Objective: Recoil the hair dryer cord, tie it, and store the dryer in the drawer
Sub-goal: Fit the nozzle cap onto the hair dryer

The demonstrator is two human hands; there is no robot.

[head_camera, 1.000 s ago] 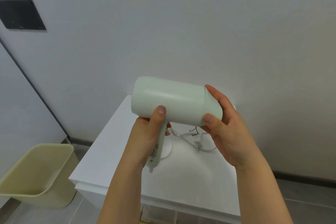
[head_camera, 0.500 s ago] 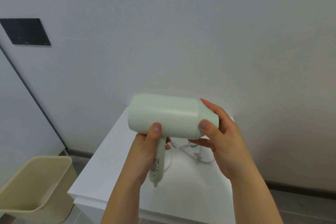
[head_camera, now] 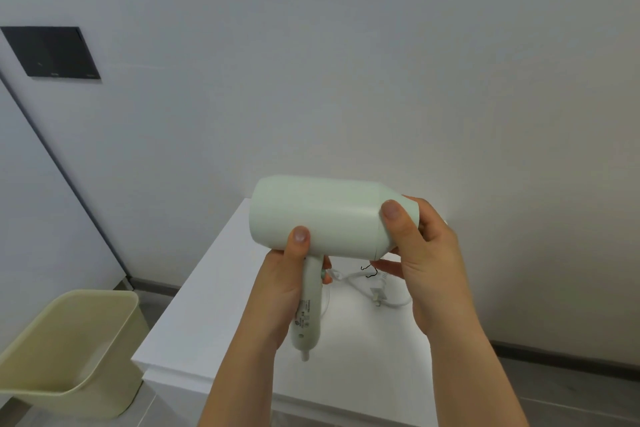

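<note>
over white cabinet top (head_camera: pixel 214 305), left hand (head_camera: pixel 280 288) grips dryer (head_camera: pixel 318 215) handle, right hand (head_camera: pixel 426 263) its nozzle.

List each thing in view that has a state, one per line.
Hair dryer: held up over the cabinet, barrel level, handle down.
Left-hand grip: curled round the handle, thumb on the barrel.
Right-hand grip: pinches the barrel's tapered end.
Cord: loose on the cabinet top, uncoiled, untied.
Plug: unplugged, lying on the cabinet top.
Bin: upright on the floor, open-topped.
</note>
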